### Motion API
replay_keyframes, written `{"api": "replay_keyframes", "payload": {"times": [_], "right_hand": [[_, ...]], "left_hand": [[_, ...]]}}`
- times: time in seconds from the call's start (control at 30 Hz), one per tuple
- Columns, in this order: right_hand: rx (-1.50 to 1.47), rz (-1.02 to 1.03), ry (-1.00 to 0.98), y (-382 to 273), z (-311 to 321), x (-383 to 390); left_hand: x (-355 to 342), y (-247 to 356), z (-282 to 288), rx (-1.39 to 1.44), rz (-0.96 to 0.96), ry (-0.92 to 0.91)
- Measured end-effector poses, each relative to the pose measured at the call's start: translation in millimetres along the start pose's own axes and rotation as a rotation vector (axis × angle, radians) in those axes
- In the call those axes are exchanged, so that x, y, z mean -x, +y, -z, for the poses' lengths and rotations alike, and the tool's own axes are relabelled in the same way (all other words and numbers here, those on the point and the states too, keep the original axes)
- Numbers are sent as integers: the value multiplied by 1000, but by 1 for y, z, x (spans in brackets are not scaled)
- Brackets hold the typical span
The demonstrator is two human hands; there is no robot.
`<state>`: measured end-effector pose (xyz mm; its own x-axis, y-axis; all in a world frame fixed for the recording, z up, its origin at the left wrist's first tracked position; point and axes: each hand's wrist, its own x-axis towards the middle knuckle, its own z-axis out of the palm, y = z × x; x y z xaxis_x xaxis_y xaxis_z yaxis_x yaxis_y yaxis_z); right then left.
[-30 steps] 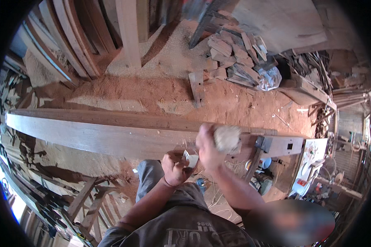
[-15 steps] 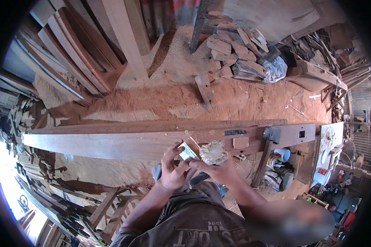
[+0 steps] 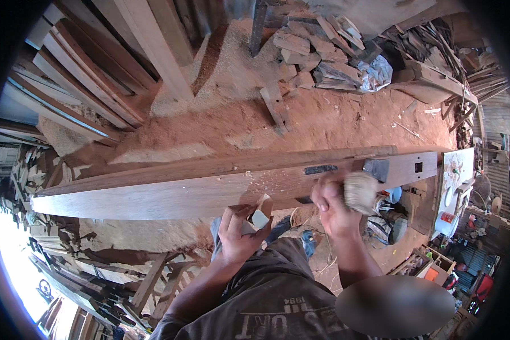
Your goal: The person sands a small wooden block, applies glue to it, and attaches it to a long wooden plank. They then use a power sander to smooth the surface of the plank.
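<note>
My left hand [image 3: 235, 232] is closed around a small block [image 3: 259, 218] with a whitish face and a brown wooden side; its exact kind I cannot make out. My fingers hide part of it. To the right, my raised right hand [image 3: 335, 207] grips what looks like a wooden mallet [image 3: 360, 192], its pale, thick round head blurred by motion. Both hands are at the near side of a long, planed wooden beam [image 3: 136, 195] that lies across in front of me. A dark strip [image 3: 321, 169] and a few shavings lie on the beam.
A square hole [image 3: 418, 167] pierces the beam's right end. Buckets and bags [image 3: 388, 226] stand below it, near a white-topped table [image 3: 454, 175]. Curved planks [image 3: 85, 73] lean at the far left; scrap wood [image 3: 317, 56] is heaped on the sawdust-covered ground [image 3: 209, 122].
My hands have moved apart. The right hand has swung up and rightward with the mallet, while the left keeps the block near the same place. The view has shifted slightly.
</note>
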<state>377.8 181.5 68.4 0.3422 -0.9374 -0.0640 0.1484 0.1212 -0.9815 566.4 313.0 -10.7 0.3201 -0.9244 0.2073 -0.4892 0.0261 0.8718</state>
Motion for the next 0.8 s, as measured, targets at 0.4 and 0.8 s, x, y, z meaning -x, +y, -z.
{"api": "replay_keyframes", "payload": {"times": [0.4, 0.8], "right_hand": [[-233, 100, -13, -11, -51, -8], [333, 354, -128, 16, -29, 0]], "left_hand": [[2, -27, -44, -106, -137, 131], [1, -30, -53, -186, -207, 217]]}}
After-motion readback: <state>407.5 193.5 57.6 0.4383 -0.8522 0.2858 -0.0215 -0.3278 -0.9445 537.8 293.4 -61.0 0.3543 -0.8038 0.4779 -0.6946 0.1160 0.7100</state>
